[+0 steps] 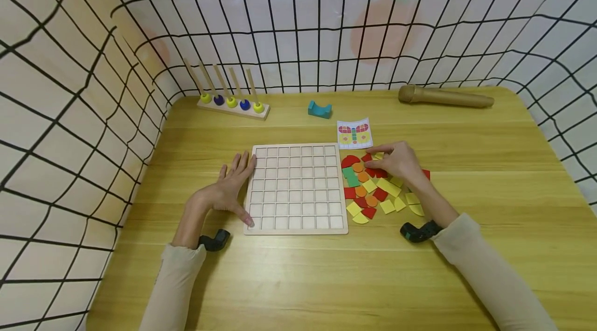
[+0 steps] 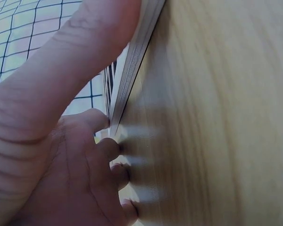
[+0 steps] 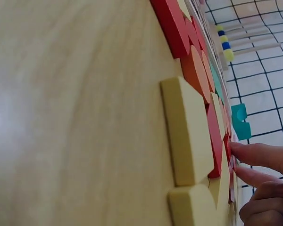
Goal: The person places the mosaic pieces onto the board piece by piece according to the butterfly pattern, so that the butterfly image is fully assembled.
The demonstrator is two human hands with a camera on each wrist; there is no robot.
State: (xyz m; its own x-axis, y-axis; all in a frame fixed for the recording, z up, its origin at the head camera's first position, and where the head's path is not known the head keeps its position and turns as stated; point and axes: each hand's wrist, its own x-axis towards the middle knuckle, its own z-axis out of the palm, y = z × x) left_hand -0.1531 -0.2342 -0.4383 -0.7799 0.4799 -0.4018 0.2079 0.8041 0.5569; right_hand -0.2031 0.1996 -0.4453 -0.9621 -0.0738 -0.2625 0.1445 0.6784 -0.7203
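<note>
A pale wooden board [image 1: 296, 187] with a grid of square cells lies flat on the table. My left hand [image 1: 228, 186] rests along its left edge, fingers spread, with the thumb near the lower left corner. In the left wrist view, the thumb [image 2: 70, 61] lies against the board's side. Coloured flat pieces, red, yellow, orange and green, are scattered beside the board's right edge. My right hand [image 1: 396, 160] reaches over them and pinches a red piece [image 1: 366, 157] between thumb and index finger. A printed butterfly card [image 1: 354, 133] lies just behind these pieces.
A peg stand [image 1: 233, 108] with yellow and blue beads stands at the back left. A teal curved block [image 1: 320, 110] is at the back middle, and a brown stick-like object [image 1: 445, 97] at the back right. Black netting [image 1: 319, 25] surrounds the table's [image 1: 298, 284] back and sides.
</note>
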